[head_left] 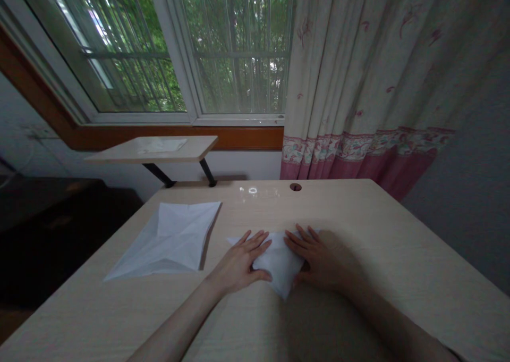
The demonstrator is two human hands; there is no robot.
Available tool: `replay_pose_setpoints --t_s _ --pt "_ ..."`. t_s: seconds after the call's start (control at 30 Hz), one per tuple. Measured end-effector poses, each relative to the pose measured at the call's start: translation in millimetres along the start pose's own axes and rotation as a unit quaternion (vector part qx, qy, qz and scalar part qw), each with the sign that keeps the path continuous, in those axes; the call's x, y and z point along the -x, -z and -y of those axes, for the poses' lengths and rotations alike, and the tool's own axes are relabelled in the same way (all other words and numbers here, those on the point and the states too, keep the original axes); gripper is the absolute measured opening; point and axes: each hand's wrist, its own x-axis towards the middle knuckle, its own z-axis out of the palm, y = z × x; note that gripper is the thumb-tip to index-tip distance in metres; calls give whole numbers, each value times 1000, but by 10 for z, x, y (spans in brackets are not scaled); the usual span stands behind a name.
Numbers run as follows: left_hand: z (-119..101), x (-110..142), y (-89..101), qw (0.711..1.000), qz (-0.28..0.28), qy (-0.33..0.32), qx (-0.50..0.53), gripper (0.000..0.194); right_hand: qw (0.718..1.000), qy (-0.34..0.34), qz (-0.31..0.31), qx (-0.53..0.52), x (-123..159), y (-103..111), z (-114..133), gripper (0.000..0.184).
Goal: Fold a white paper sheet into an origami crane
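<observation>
A white sheet folded into a triangle [280, 263] lies on the desk in front of me, one point toward me; whether it is paper or cloth I cannot tell. My left hand [245, 261] rests flat on its left side, fingers stretched out and thumb spread. On its right side lies my right hand [314, 258], also flat with the fingers apart. Both palms cover parts of the sheet's upper corners. To the left, apart from my hands, a larger white sheet [179, 237] with crossing creases is spread on the desk.
The pale wooden desk [255, 213] has a round cable hole [295, 187] near its back edge. A small raised shelf [199, 143] at the back left carries a thin white piece [163, 145]. Behind stand a barred window [239, 48] and a curtain [338, 85].
</observation>
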Motion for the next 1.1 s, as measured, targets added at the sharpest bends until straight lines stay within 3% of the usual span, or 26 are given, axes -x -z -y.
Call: replay_pose_setpoints --t_s 0.17,0.5,0.73,0.9,1.1 --pt "-14 -10 30 1000 3 -3 -11 79 999 31 -26 -7 20 11 2 93" --pt "-14 32 38 994 -101 -35 5 72 986 86 -139 -2 50 106 57 47" --pt "-38 55 49 983 -163 -80 -15 64 980 58 -189 -10 114 126 53 43" --pt "-70 62 25 964 -248 -90 -32 38 972 56 -227 -20 135 123 62 42" --pt "-110 57 3 945 -314 -90 -29 44 964 29 -265 -24 137 103 103 49"
